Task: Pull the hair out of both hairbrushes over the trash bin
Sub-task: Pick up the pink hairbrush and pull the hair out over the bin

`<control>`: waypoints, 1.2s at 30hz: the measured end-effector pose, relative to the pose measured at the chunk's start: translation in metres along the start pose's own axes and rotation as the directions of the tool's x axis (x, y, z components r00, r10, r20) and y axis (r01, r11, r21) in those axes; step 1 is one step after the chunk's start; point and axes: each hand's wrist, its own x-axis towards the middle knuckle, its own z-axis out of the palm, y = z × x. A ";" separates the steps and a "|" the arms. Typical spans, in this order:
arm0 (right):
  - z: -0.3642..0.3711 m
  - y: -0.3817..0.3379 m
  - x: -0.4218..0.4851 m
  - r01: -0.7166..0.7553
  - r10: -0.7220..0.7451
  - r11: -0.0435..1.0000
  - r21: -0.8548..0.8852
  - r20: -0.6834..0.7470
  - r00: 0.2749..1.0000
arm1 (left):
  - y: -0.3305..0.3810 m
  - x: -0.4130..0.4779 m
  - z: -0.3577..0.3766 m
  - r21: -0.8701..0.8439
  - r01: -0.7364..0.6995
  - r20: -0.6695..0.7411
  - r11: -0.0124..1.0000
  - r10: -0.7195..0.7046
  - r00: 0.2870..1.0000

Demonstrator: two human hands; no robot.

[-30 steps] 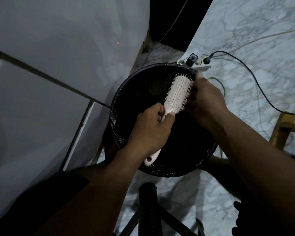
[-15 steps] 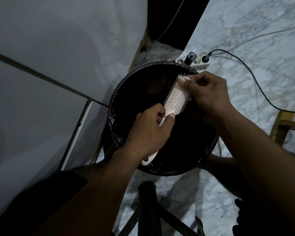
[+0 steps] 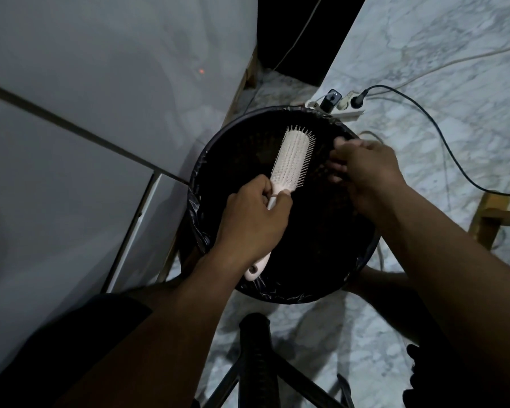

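Left hand (image 3: 252, 222) is wrapped tight round the brush (image 3: 292, 160) handle, bristles up over the bin (image 3: 218, 160). Right hand (image 3: 365, 169) sits just beside the head, fingers bunched, can't tell if there's hair in them. Room's dim, so strands could easily drift onto the floor (image 3: 454, 69) instead.

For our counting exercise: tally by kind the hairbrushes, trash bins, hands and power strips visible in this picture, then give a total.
Pale pink plastic hairbrush: 1
Round black-lined trash bin: 1
Hands: 2, left hand, right hand
White power strip: 1
Total: 5
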 end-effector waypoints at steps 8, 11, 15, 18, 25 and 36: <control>0.007 0.007 -0.019 0.413 -0.247 0.773 -0.481 0.371 0.895 | 0.001 -0.004 0.002 0.070 -0.035 0.044 0.997 0.032 0.999; 0.005 0.006 -0.013 0.444 -0.354 0.770 -0.458 0.273 0.895 | 0.002 -0.006 0.004 0.099 -0.079 0.034 0.992 0.076 0.997; 0.000 0.006 -0.005 0.404 -0.380 0.839 -0.363 0.141 0.914 | 0.002 -0.006 0.005 0.092 -0.126 0.050 0.988 0.121 0.991; 0.000 0.004 -0.004 0.366 -0.359 0.892 -0.266 0.078 0.930 | 0.002 -0.006 0.006 0.089 -0.143 0.061 0.986 0.137 0.989; -0.001 -0.002 -0.004 -0.034 0.038 0.989 0.146 -0.030 0.999 | 0.002 -0.006 0.005 0.104 -0.123 0.074 0.987 0.116 0.990; 0.009 0.013 -0.009 0.220 -0.130 0.936 -0.276 0.310 0.942 | -0.003 0.002 0.004 0.002 0.003 -0.004 1.000 -0.003 1.000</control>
